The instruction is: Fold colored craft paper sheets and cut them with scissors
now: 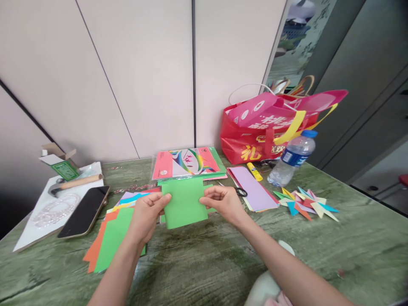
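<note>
A sheet of green paper (185,203) is held up above the table between my two hands. My left hand (149,212) pinches its left edge between thumb and fingers. On the opposite edge, my right hand (222,201) grips the paper the same way. The sheet looks folded over, with a curved lower edge. Beneath and beside my left forearm lies a fanned stack of coloured paper (113,238), green and orange uppermost. Behind the held sheet sits a packet of coloured paper (188,163) with a pink cover. Black-handled scissors (241,192) lie partly hidden beyond my right hand.
Purple-topped paper strips (251,187), a yellow glue stick (254,171), a water bottle (291,159) and folded paper stars (307,202) stand or lie rightward, before a red bag (245,138). Leftward are a phone (84,212), a hammer (79,182), beads (57,210) and a small box (65,168).
</note>
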Tool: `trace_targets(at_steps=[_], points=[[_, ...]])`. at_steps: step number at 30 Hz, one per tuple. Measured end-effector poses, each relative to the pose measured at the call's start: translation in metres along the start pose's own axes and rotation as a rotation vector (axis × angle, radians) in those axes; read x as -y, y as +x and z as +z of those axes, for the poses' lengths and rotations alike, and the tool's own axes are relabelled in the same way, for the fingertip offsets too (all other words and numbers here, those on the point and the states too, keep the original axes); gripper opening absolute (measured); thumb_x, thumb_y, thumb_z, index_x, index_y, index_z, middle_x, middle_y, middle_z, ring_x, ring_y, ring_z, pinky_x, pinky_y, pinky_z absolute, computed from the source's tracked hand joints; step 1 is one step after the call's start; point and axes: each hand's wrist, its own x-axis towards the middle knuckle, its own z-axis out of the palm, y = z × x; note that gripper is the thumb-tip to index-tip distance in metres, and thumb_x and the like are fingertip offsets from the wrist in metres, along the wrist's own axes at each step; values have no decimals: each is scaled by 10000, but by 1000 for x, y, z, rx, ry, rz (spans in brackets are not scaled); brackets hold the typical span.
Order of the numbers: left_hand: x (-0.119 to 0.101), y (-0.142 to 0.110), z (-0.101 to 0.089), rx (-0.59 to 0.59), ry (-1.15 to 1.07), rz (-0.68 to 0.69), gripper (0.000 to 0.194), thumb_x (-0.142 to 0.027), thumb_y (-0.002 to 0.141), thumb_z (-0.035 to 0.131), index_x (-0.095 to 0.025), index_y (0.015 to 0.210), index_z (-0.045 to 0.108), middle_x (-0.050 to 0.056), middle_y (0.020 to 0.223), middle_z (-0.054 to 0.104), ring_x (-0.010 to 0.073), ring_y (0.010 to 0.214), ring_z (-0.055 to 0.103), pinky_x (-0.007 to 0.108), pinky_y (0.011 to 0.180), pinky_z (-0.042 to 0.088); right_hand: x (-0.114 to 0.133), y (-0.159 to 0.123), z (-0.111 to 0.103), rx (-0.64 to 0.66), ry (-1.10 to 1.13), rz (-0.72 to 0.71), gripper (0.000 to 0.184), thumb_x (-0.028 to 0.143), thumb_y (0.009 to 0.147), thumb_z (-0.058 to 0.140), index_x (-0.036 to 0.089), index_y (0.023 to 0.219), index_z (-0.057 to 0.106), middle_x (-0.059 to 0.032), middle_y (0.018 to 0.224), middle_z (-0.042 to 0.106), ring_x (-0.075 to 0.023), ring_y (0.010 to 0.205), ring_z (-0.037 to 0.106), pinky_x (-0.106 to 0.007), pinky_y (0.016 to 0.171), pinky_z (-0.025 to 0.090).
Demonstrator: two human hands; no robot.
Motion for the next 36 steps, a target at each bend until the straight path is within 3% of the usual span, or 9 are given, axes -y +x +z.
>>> trace_targets(at_steps=[4, 9, 36], points=[[2, 0, 1, -33, -25, 33, 233, -338, 593, 691, -133, 545, 590, -26, 483, 515, 71, 453, 420, 196, 444, 321, 0, 0, 1, 0, 10, -13, 210, 214, 466, 755, 143, 595, 606, 28, 503, 601, -77, 427, 516, -207, 437, 449], [-2, 0, -1, 24, -32, 38, 232, -326, 607, 684, -137, 537, 569, -43, 471, 464, 63, 442, 372, 198, 440, 296, 0, -1, 1, 2, -2, -18, 185, 194, 476, 749, 141, 583, 607, 35, 484, 592, -72, 417, 512, -201, 428, 445], [-7, 0, 3, -145, -164, 62, 178, -320, 562, 713, -150, 605, 684, 4, 509, 611, 108, 475, 506, 230, 481, 409, -3, -2, 3, 21, 11, 39, 212, 208, 460, 762, 136, 593, 613, 33, 492, 613, -81, 436, 536, -216, 446, 481]])
